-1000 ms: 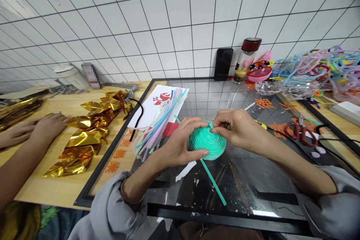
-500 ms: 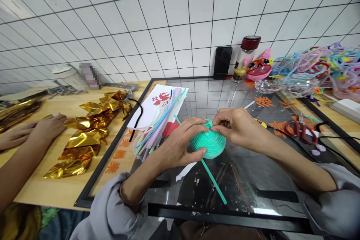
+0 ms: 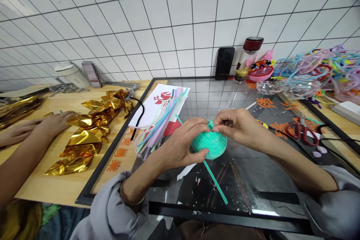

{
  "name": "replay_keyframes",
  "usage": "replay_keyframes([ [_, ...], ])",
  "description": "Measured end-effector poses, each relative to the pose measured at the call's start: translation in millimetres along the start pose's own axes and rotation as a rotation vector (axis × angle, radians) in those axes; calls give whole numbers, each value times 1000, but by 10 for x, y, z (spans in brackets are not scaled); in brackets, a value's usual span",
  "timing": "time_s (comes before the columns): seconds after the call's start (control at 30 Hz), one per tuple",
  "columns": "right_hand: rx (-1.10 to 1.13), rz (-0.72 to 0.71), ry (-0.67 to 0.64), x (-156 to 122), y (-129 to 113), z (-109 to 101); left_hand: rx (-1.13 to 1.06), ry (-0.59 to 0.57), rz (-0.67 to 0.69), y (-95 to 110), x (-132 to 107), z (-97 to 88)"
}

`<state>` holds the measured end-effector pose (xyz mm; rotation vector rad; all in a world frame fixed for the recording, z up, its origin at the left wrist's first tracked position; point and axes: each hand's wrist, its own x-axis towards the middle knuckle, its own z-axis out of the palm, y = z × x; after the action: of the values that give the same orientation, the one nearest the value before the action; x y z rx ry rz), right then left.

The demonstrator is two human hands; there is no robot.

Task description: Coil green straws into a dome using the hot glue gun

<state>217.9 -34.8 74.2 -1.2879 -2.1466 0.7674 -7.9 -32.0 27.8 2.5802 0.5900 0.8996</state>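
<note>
A mint-green dome [image 3: 210, 146] of coiled pipe cleaner rests over the dark glass tabletop. My left hand [image 3: 187, 140] grips its left side, thumb low on the front and fingers near the top. At the dome's top, my right hand [image 3: 232, 123] pinches a bit of green pipe cleaner between thumb and forefinger; the fingers partly hide it. Under the dome a straight green pipe cleaner [image 3: 216, 183] slants toward the front edge, its middle hidden. Left of my hands, a bundle of pastel pipe cleaners [image 3: 163, 123] lies on white paper [image 3: 146, 108] with a red print.
Red-handled scissors [image 3: 303, 133] lie at right. A phone [image 3: 224, 63] and a glass bottle [image 3: 247, 60] stand by the tiled wall, near a heap of pipe cleaners [image 3: 317, 63]. At left are gold foil pieces [image 3: 87, 138] and another person's hands [image 3: 56, 123].
The view has shifted slightly. Both my hands keep nearly the same hold on the dome. The other person's hand at left has moved slightly toward the gold foil.
</note>
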Motion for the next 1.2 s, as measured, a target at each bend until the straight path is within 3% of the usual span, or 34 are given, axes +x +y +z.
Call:
replay_keyframes([
  [0.33, 90, 28, 4, 11, 80, 28, 5, 4, 5, 15, 6, -9],
  [1.2, -9, -15, 14, -2, 67, 50, 30, 107, 131, -46, -11, 89],
])
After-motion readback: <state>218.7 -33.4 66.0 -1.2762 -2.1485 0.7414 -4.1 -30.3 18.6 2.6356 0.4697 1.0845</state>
